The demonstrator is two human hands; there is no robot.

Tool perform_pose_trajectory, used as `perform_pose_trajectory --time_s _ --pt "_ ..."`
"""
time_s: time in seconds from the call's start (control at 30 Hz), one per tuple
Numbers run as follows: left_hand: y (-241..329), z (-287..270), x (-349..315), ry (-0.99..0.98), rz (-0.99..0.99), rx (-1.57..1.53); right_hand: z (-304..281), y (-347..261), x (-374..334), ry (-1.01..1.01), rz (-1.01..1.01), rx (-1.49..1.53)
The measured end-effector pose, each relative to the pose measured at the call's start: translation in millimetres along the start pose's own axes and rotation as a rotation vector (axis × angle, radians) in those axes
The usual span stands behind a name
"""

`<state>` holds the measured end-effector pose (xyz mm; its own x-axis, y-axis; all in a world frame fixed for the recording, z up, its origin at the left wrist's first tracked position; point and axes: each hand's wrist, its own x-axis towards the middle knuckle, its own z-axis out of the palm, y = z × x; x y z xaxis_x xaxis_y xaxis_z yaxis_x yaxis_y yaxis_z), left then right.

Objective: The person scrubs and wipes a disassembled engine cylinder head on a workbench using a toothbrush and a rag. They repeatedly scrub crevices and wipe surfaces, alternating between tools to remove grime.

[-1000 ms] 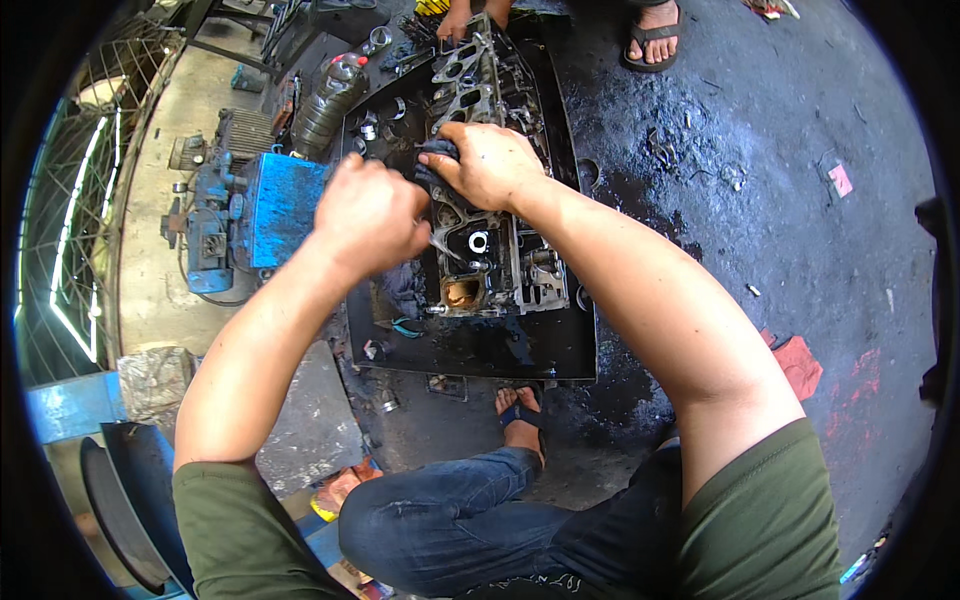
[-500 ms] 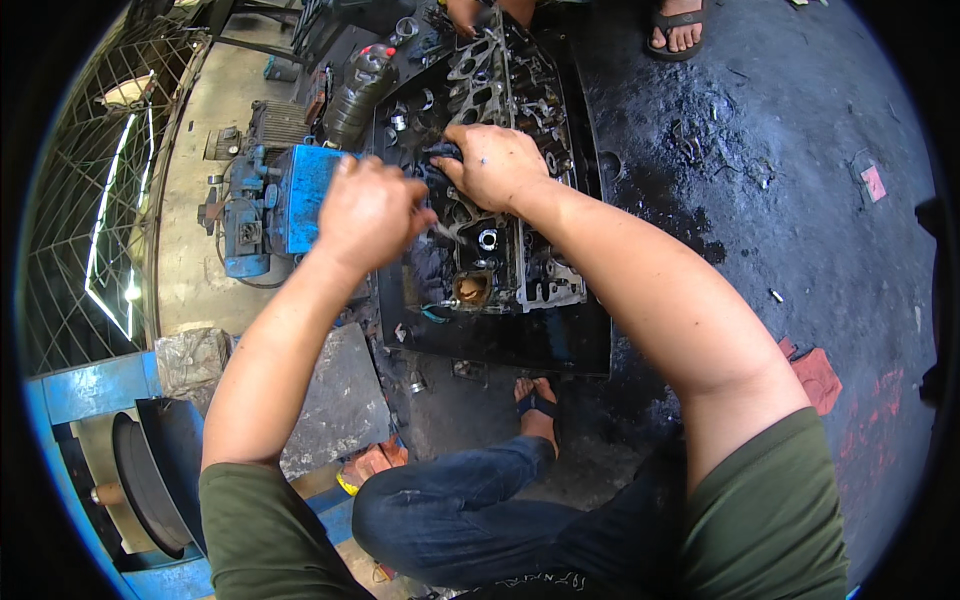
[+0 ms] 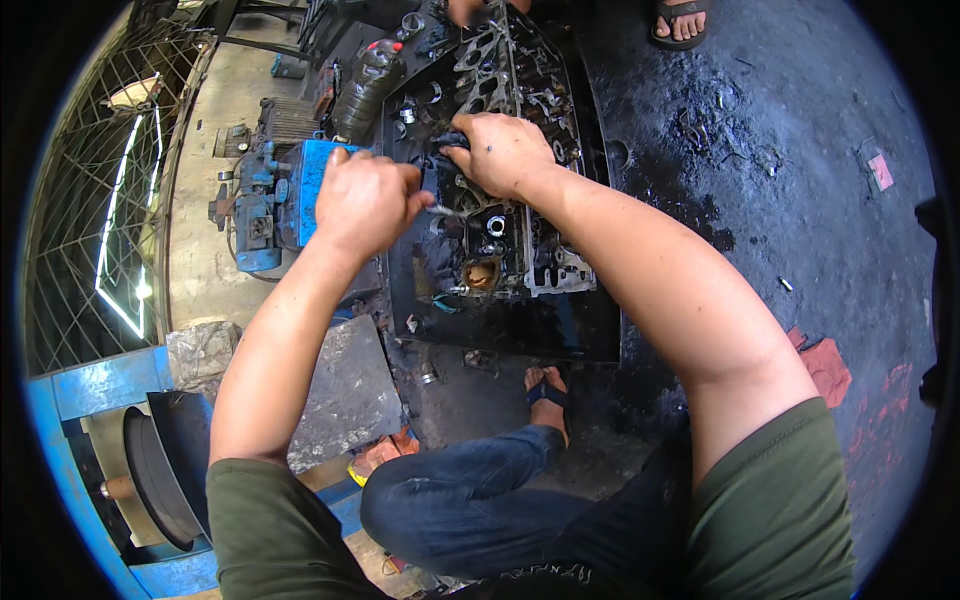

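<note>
A greasy metal engine cylinder head (image 3: 482, 68) lies lengthwise in front of me on a black tray (image 3: 560, 335). My left hand (image 3: 368, 200), at its left side, is closed round a slim metal rod-like tool (image 3: 445, 210); its tip points at the head and its exact kind is unclear. Across the head's middle rests my right hand (image 3: 505, 155), fingers curled over a dark, oily piece (image 3: 452, 139) that looks like a rag or part. A bright round metal ring (image 3: 496, 226) sits in the head below that hand, and a square opening with brown matter (image 3: 481, 273) lies nearer me.
A blue motor-driven machine (image 3: 270, 205) and a dark plastic bottle with red cap (image 3: 368, 95) stand left. Beyond the head are another person's hands (image 3: 470, 12) and, farther right, a sandalled foot (image 3: 680, 22). A reddish cloth (image 3: 825, 372) lies on the oily floor (image 3: 740, 200).
My left hand has shifted slightly upward, and its tool has changed angle, showing less blurred. My right hand keeps its hold on the dark piece. The whole view has moved a little.
</note>
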<state>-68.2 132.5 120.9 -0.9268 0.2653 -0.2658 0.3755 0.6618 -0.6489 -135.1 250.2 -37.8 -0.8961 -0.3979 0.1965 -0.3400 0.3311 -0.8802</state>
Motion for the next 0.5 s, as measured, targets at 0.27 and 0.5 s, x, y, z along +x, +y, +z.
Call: perform_pose_trajectory --time_s 0.27,0.5 --pt "-0.4 4.7 -3.6 0.027 -0.004 0.001 -1.5 -0.3 0.8 -0.046 0.022 -0.002" --pt "-0.7 3.9 -26.4 -0.009 -0.068 -0.039 0.3 0.3 1.0 -0.02 0.007 0.015"
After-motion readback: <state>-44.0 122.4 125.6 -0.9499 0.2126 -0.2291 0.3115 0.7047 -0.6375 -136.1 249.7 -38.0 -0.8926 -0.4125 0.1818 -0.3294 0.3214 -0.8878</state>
